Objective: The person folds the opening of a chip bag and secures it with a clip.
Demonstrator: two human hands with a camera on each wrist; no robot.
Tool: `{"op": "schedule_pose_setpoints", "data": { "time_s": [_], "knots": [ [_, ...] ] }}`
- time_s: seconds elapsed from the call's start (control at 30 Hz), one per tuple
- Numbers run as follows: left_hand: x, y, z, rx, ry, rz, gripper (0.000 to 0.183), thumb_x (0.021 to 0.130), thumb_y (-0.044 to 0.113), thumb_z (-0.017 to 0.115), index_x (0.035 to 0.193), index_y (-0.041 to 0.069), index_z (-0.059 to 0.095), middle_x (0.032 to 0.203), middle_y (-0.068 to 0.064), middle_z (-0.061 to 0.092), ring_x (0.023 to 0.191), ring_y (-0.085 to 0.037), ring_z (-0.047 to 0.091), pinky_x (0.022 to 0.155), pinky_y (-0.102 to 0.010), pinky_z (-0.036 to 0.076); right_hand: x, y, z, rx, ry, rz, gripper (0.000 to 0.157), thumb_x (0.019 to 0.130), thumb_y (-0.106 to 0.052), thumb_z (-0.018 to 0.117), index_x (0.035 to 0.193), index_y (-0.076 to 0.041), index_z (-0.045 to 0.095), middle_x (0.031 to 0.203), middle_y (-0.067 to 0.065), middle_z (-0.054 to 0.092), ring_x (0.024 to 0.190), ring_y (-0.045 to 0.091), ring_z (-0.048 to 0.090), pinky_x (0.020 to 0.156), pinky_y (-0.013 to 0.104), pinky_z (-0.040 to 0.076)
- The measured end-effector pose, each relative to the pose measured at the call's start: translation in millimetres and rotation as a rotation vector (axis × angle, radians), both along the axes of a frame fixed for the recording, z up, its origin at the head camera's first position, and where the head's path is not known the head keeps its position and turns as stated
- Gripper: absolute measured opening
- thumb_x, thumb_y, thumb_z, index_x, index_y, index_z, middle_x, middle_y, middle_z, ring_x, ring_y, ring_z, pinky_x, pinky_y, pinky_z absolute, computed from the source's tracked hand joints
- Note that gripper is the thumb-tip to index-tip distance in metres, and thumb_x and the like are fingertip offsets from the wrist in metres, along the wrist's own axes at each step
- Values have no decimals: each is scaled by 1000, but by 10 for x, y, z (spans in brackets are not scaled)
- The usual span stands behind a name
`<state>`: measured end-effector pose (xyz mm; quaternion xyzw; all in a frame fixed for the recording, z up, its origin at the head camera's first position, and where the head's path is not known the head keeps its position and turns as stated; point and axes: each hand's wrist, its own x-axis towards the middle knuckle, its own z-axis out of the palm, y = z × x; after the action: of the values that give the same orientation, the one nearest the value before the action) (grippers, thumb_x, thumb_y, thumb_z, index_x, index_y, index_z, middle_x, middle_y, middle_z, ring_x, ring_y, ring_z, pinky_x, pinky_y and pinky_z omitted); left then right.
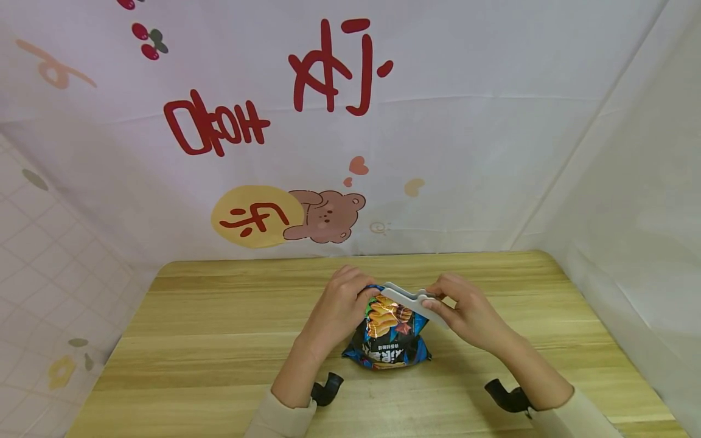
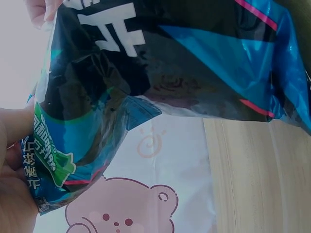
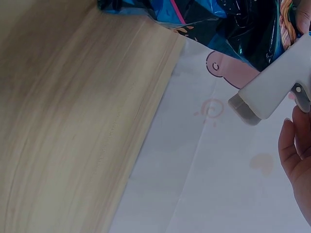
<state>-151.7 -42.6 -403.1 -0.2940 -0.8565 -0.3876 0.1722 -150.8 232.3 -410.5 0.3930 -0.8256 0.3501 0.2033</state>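
Observation:
A blue and black snack bag [image 1: 390, 340] with chips printed on its front stands on the table, its lettering upside down in the head view. At the bag's top left corner, my left hand [image 1: 341, 304] pinches the gathered edge between thumb and fingers. My right hand [image 1: 468, 311] holds a long whitish bag clip [image 1: 406, 299] by its hinge area. The clip lies slantwise along the bag's top right edge, its two arms slightly apart at the left end. In the right wrist view the clip [image 3: 277, 82] overlaps the bag [image 3: 233, 29].
The wood-grain table [image 1: 219, 328] spreads out on both sides. Behind it hangs a white cloth [image 1: 465, 152] printed with red characters and a pink bear. Black curved pieces [image 1: 328, 389] sit at both wrists, near the sleeves.

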Motion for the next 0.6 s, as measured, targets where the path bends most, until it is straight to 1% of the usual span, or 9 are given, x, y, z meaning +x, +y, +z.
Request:
{"op": "schedule_pose_setpoints", "data": {
  "time_s": [0.1,0.4,0.6],
  "knots": [
    [0,0,2,0,-3,-3,4,97,6,74,98,4,77,95,1,71,93,-16,61,82,-31,54,-2,-6,-1,1,3,1,33,80,8,83,100,-16,73,90,-9,64,81,9,60,69,19,49],
    [10,-1,14,11,-26,-8,4,97,4,73,100,4,77,98,-1,72,95,-17,61,86,-33,55,-6,-25,7,8,-9,-4,35,78,10,84,101,-14,73,91,-9,64,81,8,60,73,15,48],
    [15,0,20,1,-24,-1,6,97,2,73,102,3,77,99,-2,73,96,-17,61,86,-33,55,-5,-22,12,23,-19,-7,36,78,8,86,104,-13,75,92,-10,64,83,8,61,74,17,50]
  ]
}}
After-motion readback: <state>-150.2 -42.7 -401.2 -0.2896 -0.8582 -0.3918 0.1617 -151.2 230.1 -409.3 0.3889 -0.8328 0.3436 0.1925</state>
